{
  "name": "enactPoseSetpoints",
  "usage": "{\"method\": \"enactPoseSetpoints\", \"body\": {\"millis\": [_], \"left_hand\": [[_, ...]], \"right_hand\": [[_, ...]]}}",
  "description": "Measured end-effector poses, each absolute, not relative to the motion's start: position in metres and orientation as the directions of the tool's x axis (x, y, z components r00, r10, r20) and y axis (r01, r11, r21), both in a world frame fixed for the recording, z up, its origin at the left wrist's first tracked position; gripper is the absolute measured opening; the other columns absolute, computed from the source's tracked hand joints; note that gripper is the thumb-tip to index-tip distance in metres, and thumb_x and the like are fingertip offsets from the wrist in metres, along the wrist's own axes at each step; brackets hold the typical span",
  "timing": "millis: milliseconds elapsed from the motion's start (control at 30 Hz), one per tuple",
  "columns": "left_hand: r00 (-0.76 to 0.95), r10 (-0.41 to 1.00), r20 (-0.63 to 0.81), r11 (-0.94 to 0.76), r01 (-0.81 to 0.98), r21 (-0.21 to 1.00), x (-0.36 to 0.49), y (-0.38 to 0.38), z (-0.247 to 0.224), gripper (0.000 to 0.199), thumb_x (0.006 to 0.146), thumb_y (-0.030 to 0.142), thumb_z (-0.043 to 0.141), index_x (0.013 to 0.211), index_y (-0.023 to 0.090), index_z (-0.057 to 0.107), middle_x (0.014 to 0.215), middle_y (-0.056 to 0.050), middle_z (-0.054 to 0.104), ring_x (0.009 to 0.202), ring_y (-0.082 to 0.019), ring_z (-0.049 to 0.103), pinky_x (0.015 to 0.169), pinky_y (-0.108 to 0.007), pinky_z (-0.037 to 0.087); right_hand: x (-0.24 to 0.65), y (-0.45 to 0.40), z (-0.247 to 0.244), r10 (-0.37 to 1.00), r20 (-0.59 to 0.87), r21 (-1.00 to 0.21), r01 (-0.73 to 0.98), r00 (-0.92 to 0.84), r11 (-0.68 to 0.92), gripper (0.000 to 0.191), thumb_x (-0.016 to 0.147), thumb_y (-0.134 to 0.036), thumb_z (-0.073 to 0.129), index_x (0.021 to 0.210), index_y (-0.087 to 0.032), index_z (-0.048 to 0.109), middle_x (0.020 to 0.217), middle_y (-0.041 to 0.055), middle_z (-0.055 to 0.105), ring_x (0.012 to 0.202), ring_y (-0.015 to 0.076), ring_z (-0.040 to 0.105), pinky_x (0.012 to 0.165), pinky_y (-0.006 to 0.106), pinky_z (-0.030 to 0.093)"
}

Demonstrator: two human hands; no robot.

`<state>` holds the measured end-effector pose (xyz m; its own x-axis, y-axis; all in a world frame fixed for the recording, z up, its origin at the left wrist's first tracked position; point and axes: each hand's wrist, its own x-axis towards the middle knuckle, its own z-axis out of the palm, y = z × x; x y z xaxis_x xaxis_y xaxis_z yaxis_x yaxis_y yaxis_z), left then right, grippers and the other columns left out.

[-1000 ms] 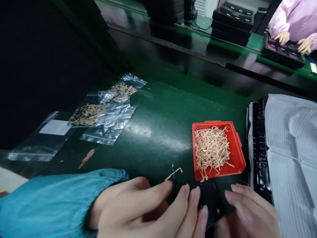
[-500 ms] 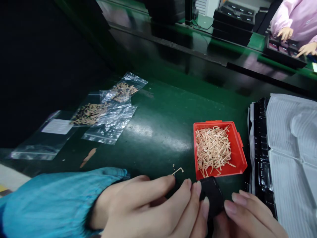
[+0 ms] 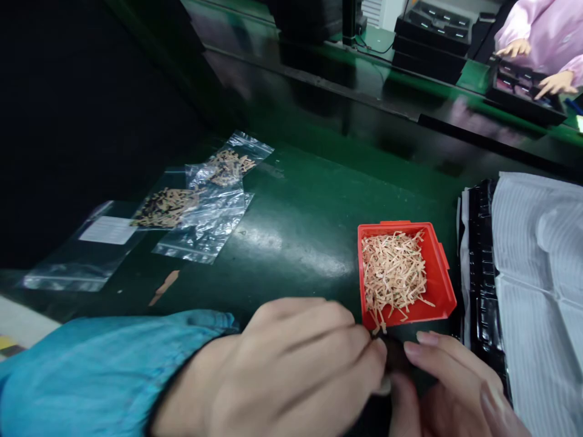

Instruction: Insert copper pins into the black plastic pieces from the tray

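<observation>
"Hands: how do yours stand?"

"Your left hand [image 3: 291,364], in a teal cloth sleeve [image 3: 113,370]: curled at the mostly hidden black piece [image 3: 396,350]; fingertips covered, grip cannot be told. Your right hand [image 3: 455,379]: thumb and fingers parted beside it; contact unclear."

"Piece's location?"

"Between your 2 hands, near 1 squarish red plastic bin [image 3: 441,288] of thin tan strips [image 3: 394,273], on your green tabletop [image 3: 300,206]."

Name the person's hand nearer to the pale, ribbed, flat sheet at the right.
Right. The right hand is close to the left edge of the sheet; the left hand is farther left.
</observation>
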<state>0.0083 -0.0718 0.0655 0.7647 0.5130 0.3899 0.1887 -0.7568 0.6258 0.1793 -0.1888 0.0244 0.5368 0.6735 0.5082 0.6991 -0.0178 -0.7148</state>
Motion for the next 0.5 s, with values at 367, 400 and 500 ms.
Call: {"method": "enactPoseSetpoints", "body": {"millis": [367, 400, 500], "left_hand": [[0.816, 0.360, -0.452, 0.272, 0.372, 0.888, 0.032, -0.033, 0.080, 0.050, 0.114, 0.059, 0.045, 0.102, 0.018, 0.072, 0.075, 0.000, 0.071, 0.054, -0.008, 0.061, 0.050, -0.014, 0.047], [0.821, 0.355, -0.446, 0.289, 0.358, 0.888, 0.032, -0.033, 0.079, 0.052, 0.114, 0.060, 0.045, 0.101, 0.017, 0.070, 0.075, 0.000, 0.070, 0.056, -0.008, 0.060, 0.051, -0.014, 0.048], [0.829, 0.348, -0.438, 0.301, 0.343, 0.890, 0.033, -0.032, 0.080, 0.054, 0.114, 0.062, 0.045, 0.096, 0.017, 0.067, 0.077, 0.000, 0.069, 0.058, -0.009, 0.060, 0.054, -0.015, 0.049]], "right_hand": [[0.172, -0.177, 0.040, 0.727, -0.175, -0.981, -0.054, 0.664, -0.187, 0.046, 0.099, -0.049, 0.081, 0.141, -0.040, 0.063, 0.104, -0.0046, 0.080, 0.101, 0.0103, 0.077, 0.099, 0.018, 0.059], [0.172, -0.177, 0.042, 0.724, -0.216, -0.973, -0.087, 0.655, -0.212, 0.048, 0.097, -0.052, 0.083, 0.139, -0.039, 0.064, 0.103, -0.0044, 0.080, 0.097, 0.0107, 0.076, 0.098, 0.019, 0.059], [0.177, -0.179, 0.042, 0.745, -0.267, -0.964, -0.176, 0.612, -0.200, 0.047, 0.096, -0.049, 0.084, 0.138, -0.036, 0.066, 0.101, -0.0037, 0.079, 0.088, 0.0103, 0.074, 0.092, 0.019, 0.062]]}}
